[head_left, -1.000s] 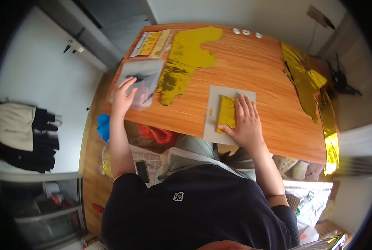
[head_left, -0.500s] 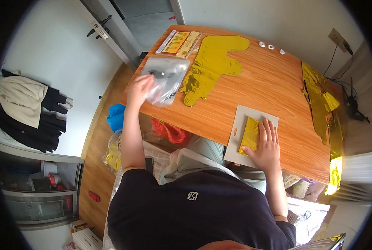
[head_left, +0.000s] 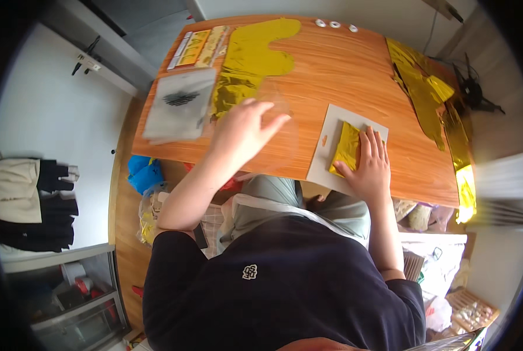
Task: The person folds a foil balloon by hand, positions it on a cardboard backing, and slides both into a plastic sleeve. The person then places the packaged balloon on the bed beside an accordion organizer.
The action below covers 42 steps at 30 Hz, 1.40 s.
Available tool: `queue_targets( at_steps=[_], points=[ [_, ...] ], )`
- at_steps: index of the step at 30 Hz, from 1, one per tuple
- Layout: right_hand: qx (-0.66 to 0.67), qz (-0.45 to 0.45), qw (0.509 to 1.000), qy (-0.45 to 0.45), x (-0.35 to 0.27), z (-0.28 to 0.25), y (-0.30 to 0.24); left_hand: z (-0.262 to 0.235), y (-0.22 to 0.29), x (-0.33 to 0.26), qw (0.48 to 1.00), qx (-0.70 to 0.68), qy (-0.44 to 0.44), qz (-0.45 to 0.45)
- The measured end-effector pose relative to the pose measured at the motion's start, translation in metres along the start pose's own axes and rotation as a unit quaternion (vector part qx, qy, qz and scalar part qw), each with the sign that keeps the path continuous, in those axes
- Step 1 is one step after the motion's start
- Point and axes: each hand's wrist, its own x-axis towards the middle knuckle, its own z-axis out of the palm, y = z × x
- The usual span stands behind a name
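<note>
My left hand (head_left: 247,128) is raised over the front of the table, its fingers closed on a clear plastic bag (head_left: 283,146). The bag is blurred and so see-through that the wood shows behind it. A stack of similar clear bags (head_left: 167,120) with dark print lies to the left of that hand. My right hand (head_left: 371,167) rests flat, fingers stretched, on a folded gold foil packet (head_left: 345,147). Beneath the packet is a grey card (head_left: 324,158) with a small hang hole, set at the table's front edge.
A large flat gold foil balloon (head_left: 255,50) lies beyond the bags, beside printed packs (head_left: 198,48). Small white rolls (head_left: 334,24) sit at the far edge. More gold foil (head_left: 419,88) drapes over the right side of the wooden table (head_left: 331,76).
My left hand has left the bag stack and moved right, carrying one clear bag. My right hand stays on the foil packet. The whole view has shifted.
</note>
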Motion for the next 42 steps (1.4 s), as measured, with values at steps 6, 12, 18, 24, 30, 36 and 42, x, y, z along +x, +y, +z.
queue_targets(
  at_steps=[6,12,18,24,30,36,42],
  points=[
    [-0.034,0.067,0.997,0.024,0.000,0.003,0.031,0.064,0.021,0.018,0.986,0.016,-0.167,-0.019],
    [-0.033,0.086,0.995,0.042,0.000,0.002,0.044,0.072,0.000,0.028,0.960,0.076,-0.135,0.232],
    [-0.045,0.098,0.992,0.064,0.007,0.001,0.052,0.086,0.011,0.025,0.948,0.030,-0.189,0.253],
    [-0.049,0.127,0.987,0.088,0.020,0.012,0.053,0.120,0.040,0.023,0.967,0.012,-0.136,0.216],
    [-0.045,0.107,0.989,0.088,0.020,0.016,0.060,0.141,0.052,0.018,0.981,-0.073,-0.062,0.166],
    [-0.054,0.073,0.991,0.104,0.017,0.024,0.021,0.140,0.021,-0.022,0.993,0.083,0.006,0.084],
    [-0.050,0.016,0.997,0.058,-0.025,0.041,-0.006,0.129,-0.008,-0.081,0.997,0.002,0.012,0.079]
  ],
)
